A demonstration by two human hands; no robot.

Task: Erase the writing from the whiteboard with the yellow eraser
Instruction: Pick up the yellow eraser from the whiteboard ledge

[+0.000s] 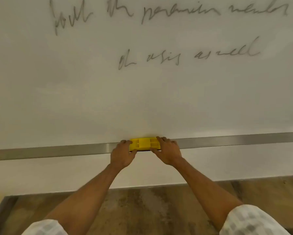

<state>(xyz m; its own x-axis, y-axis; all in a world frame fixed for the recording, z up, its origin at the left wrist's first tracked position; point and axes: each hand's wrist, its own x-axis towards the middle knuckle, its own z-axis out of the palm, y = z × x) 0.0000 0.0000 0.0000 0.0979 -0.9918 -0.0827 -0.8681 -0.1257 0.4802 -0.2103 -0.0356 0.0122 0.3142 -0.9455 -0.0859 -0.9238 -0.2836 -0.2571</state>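
Both hands pinch the ends of the yellow eraser [144, 143]: the left hand [122, 154] on its left end, the right hand [167, 152] on its right. The ribbed plastic block lies lengthwise along the brushed-metal tray [235, 141]. The grey writing [184, 55], somewhat blurred, sits well above on the glossy whiteboard [74, 90], probably equally reachable by either hand.

A metal ledge [57, 152] runs above the wood-patterned floor [142, 209].

The yellow eraser [144, 144], a flat ribbed plastic block, lies lengthwise on the metal ledge below the whiteboard [91, 92], which bears two lines of blurred grey writing [184, 55].
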